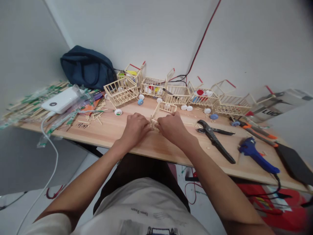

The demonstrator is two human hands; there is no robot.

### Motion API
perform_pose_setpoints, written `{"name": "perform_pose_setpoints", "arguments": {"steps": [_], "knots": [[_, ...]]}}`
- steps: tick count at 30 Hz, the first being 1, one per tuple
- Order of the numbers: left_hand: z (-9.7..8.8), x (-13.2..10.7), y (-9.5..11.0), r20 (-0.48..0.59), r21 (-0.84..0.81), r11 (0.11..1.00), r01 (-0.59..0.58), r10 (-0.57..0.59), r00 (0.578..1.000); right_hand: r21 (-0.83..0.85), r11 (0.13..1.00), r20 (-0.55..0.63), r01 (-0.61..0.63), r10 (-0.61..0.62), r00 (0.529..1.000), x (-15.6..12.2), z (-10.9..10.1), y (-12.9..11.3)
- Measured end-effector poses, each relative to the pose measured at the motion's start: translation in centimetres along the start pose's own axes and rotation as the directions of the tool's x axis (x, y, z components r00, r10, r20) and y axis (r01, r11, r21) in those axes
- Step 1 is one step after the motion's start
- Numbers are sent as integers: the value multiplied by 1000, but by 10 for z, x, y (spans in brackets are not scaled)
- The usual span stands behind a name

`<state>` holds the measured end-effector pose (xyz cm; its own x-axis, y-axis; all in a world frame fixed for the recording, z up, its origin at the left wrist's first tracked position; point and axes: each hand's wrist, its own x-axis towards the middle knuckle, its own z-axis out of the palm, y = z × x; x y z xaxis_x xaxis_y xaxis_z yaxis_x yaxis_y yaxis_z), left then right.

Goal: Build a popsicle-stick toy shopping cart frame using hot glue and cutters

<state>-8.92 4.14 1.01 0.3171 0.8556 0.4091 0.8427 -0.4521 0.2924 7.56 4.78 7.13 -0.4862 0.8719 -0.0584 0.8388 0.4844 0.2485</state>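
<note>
My left hand [135,126] and my right hand [171,126] meet at the middle of the wooden table [137,143]. Both are closed around a small frame of thin wooden sticks [155,117], which rises between the fingers. The frame joins a little stick-built cart [168,107] lying just behind my right hand. The fingertips are hidden under the knuckles.
A row of finished stick carts [178,93] lines the back wall. Black cutters [215,138], a blue glue gun [256,156] and an orange-handled tool [256,130] lie at the right. At the left are a white power bank [61,100], stick bundles [29,104] and a dark bag [86,70].
</note>
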Motion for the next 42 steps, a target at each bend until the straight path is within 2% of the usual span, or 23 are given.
{"name": "perform_pose_setpoints", "arguments": {"steps": [3,5,10,24,36,42], "knots": [[-7,0,-9,-115,-139,990,-14,-2,993,36,999,-4,5,-5,1000,1,1,2],[-13,2,-13,-185,-251,966,-63,17,983,62,998,-11,10,-9,1000,2,1,3],[-15,14,-13,-232,-421,894,-152,56,971,108,994,-30,12,-9,1000,3,3,5],[-13,24,-9,-277,-419,875,-243,131,952,99,995,-42,30,-26,999,4,3,4],[-14,22,-10,-231,-410,895,-175,84,969,59,997,-26,41,-40,999,2,-1,2],[-14,21,-9,-253,-407,891,-202,102,962,57,997,3,45,-45,999,0,-5,1]]}}
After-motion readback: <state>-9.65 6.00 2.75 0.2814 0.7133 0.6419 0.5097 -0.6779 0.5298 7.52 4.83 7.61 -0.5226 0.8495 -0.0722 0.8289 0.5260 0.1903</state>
